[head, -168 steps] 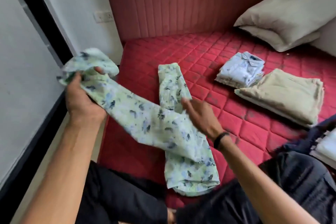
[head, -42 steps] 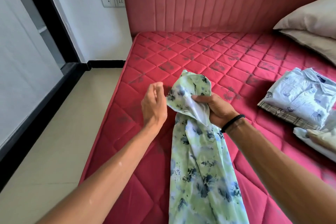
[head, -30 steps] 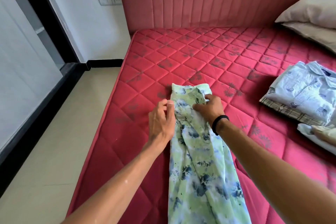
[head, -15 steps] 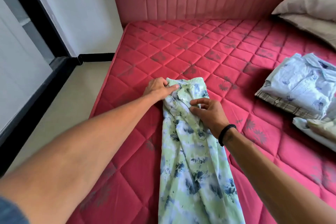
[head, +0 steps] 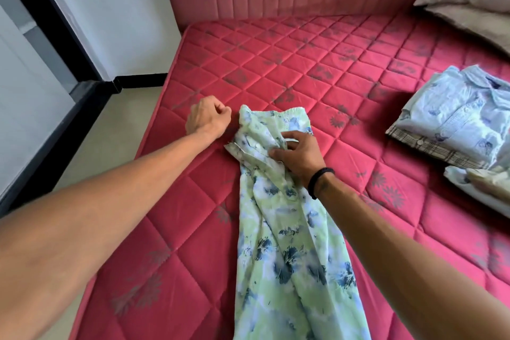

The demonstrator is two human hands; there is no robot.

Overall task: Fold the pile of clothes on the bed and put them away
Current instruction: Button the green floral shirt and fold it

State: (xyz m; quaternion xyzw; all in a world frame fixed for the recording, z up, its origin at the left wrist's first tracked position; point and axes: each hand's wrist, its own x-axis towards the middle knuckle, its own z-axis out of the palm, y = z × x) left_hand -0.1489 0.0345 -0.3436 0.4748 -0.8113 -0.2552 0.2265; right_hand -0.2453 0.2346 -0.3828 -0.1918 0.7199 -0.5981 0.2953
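The risk I see is the far end of the green floral shirt (head: 278, 218) bunching again: the cloth under my right hand (head: 299, 159) is crumpled, not flat, and if I pull toward myself while pinching it, the long narrow fold could twist open or slide on the red mattress (head: 276, 63). My right fingers (head: 289, 136) are curled and pinch a ridge of the shirt near its far end, thumb and forefinger nearly together on the fabric. My left hand (head: 208, 119) sits just left of the shirt's far corner, fingers curled into a loose fist; it seems to hold nothing, though I cannot tell whether a knuckle touches the hem. The shirt runs from my fingertips back toward me. The folded pale blue shirt (head: 455, 116) lies well off to the right of my right fingers.
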